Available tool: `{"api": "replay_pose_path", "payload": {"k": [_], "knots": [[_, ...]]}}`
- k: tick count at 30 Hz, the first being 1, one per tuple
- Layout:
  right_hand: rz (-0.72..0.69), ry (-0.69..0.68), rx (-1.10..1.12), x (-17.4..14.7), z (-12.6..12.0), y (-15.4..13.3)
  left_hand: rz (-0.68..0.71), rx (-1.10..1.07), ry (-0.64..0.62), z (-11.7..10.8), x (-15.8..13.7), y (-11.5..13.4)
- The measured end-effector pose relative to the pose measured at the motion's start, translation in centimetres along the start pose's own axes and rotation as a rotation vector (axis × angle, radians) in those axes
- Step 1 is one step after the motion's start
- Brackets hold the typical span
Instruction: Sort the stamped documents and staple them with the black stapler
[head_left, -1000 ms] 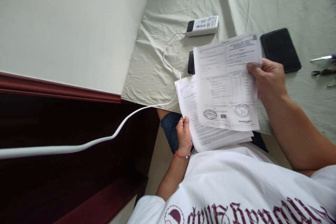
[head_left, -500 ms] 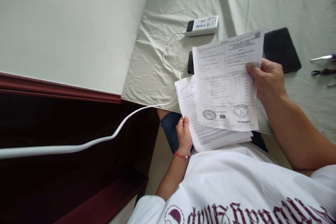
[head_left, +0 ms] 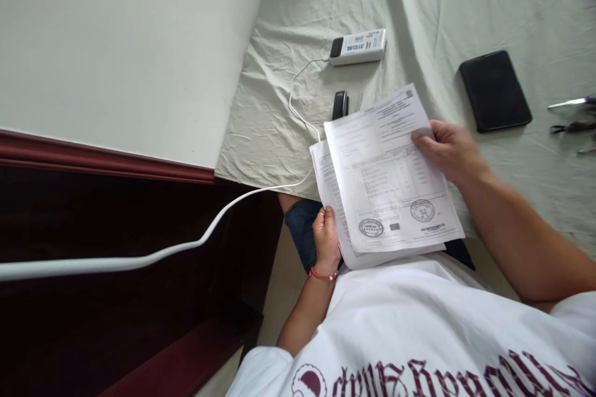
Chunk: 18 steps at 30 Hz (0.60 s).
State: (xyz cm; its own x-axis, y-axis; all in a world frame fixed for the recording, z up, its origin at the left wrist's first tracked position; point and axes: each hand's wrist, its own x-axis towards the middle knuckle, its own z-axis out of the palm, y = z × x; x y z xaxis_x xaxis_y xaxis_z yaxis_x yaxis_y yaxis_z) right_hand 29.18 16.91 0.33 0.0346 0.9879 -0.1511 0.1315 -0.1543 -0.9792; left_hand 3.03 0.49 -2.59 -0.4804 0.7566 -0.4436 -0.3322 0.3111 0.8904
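Holds a stamped sheet (head_left: 388, 177) by its right edge in the right hand (head_left: 447, 147), apparently to leave its face uncovered, and grips the paper stack (head_left: 326, 175) beneath by its left edge in the left hand (head_left: 326, 239), over the counter's (head_left: 266, 142) near edge.

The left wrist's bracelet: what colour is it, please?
The bracelet is mostly red, as the head view shows.

Top sheet (head_left: 388, 183): print too small to read.
Paper stack (head_left: 329, 180): mostly hid. under top sheet.
R hand (head_left: 449, 150): sl. blurred; most fingers hid. behind top sheet.
L hand (head_left: 326, 239): fingers partly hid. under stack.
Blk. item (head_left: 340, 104): lower end hid. behind top sheet.
Wht. cable (head_left: 153, 256): cut off, L edge.
Metal item (head_left: 572, 102): cut off, R edge.
Shirt lettering (head_left: 431, 378): cut off, btm. edge.
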Motion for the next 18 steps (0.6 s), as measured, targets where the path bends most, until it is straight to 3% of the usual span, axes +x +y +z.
{"api": "replay_pose_path", "payload": {"k": [4, 7, 18], "knots": [[-0.065, -0.160, -0.310, -0.7, 0.7, -0.8, -0.013, 0.001, -0.005, 0.0, 0.0, 0.1], [-0.113, -0.171, -0.412, -1.0, 0.9, -1.4, -0.012, 0.003, -0.010, 0.0, 0.0, 0.0], [-0.080, -0.192, -0.365, -1.4, 1.3, -1.5, -0.013, 0.009, -0.005, -0.1, -0.1, -0.2]]}}
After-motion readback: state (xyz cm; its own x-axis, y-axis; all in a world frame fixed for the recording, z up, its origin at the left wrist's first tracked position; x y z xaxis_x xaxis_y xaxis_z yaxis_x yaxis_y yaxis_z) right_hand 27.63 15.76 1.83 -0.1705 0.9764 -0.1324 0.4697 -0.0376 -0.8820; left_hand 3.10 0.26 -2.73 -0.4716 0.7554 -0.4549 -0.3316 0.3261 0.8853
